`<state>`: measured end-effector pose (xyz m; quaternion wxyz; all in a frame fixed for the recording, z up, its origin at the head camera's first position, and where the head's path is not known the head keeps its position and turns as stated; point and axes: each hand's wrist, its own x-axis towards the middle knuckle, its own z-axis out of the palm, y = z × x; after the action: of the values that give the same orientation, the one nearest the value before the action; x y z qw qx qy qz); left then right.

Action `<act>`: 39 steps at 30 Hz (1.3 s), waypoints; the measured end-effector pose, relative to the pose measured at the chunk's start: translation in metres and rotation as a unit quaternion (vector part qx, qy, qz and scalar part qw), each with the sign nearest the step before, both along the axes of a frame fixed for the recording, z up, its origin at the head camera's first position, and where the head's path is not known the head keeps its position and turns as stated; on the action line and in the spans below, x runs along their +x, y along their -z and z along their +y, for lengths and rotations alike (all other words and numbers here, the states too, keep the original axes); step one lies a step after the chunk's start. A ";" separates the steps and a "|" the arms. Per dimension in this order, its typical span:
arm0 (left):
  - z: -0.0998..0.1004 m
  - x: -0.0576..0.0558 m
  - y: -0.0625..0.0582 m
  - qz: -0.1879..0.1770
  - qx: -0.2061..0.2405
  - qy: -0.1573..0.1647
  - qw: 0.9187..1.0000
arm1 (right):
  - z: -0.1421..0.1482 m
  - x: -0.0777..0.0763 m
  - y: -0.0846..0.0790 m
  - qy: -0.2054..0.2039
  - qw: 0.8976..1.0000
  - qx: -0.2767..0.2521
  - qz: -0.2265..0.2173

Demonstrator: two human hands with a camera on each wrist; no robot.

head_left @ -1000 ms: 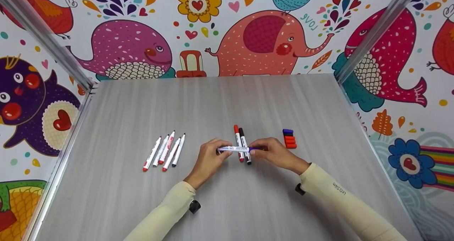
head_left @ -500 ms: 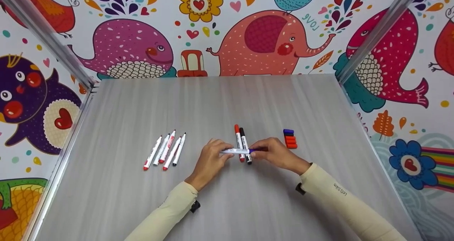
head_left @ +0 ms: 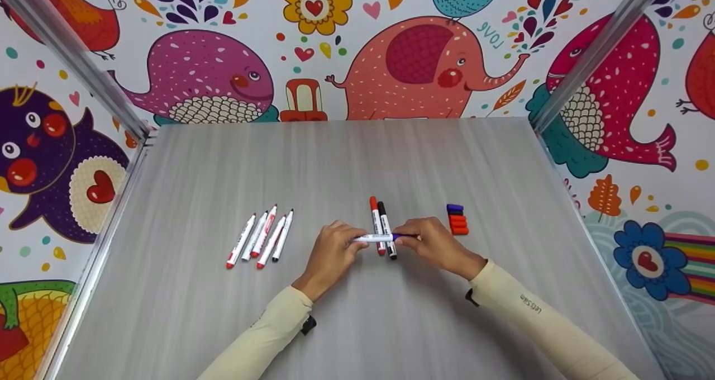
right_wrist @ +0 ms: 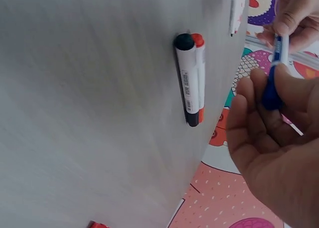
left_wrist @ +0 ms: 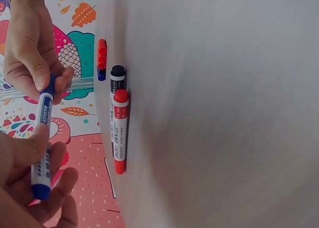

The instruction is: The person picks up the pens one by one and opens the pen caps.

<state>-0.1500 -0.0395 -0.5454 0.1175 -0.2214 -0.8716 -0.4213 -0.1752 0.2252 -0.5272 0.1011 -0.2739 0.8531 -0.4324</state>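
- L hand (head_left: 333,257): thumb + fingers pinch barrel of blue marker (head_left: 374,238) at its 9 o'clock end.
- R hand (head_left: 438,246): pinches same marker's blue cap, 3 o'clock end.
- Blue marker: held level, approx. mid-bench, up off the bench (head_left: 223,162); label seems to read "MARKER" in L wrist view, rest too small to read.
- Red marker (head_left: 376,221) + black marker (head_left: 385,223): lie side by side on bench, twd 12 o'clock, blue marker crossing above their near halves; print on both barrels, illegible.
- White pens (head_left: 264,231), qty 5: at 9 o'clock, nibs twd 1; lettering too sm. to read.
- Loose caps (head_left: 458,222), red + blue/dark: stacked in a row, just above 3 o'clock.
- R sleeve (head_left: 530,302): reads "Let's Slim".
- Wall lettering (head_left: 491,36), abt 1 o'clock: "LOVE", reversed.
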 end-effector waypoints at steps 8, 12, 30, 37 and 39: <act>0.000 -0.002 -0.009 0.013 -0.024 -0.002 1.000 | -0.004 0.005 0.000 0.005 0.995 0.025 0.096; 0.000 -0.004 -0.012 0.012 -0.026 -0.006 1.000 | -0.006 0.006 0.000 0.007 0.987 0.039 0.155; -0.001 -0.006 -0.012 -0.085 0.028 0.022 0.996 | -0.010 0.005 0.004 0.000 0.947 0.082 0.311; -0.027 -0.009 -0.017 -0.205 0.079 0.007 0.976 | 0.021 -0.010 -0.004 0.035 0.927 0.032 0.371; -0.038 -0.010 -0.017 -0.210 0.082 -0.019 0.974 | 0.032 -0.016 -0.006 0.067 0.924 0.001 0.375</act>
<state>-0.1597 -0.0776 -0.5288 -0.0418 -0.1009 -0.8433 -0.5262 -0.1910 0.2576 -0.5214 -0.2558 -0.3579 0.8453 -0.3032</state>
